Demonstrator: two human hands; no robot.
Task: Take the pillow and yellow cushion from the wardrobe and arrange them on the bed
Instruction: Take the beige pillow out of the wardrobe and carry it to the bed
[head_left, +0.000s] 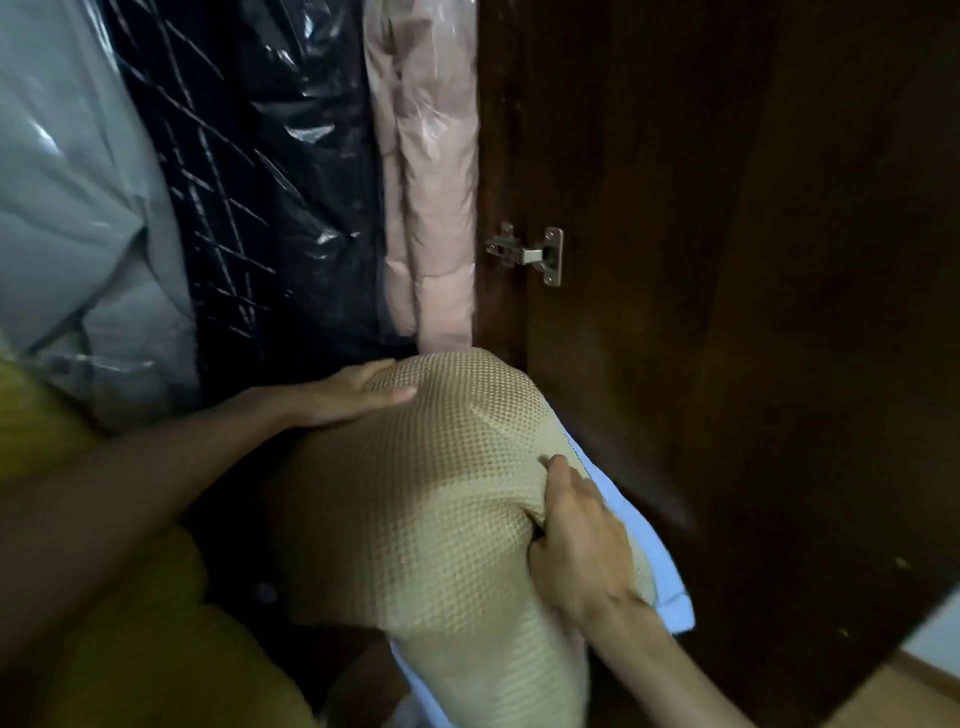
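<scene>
While both hands hold it at the open wardrobe, the pillow sits between them: the left hand lies flat on its upper left edge, fingers pressed together, and the right hand pinches a fold of cover on its right side. Its long axis runs from the top, near the hanging pink garment, down toward the viewer. Its cover is beige waffle-weave with a pale blue layer beneath. Yellow fabric, blurred, lies at lower left.
</scene>
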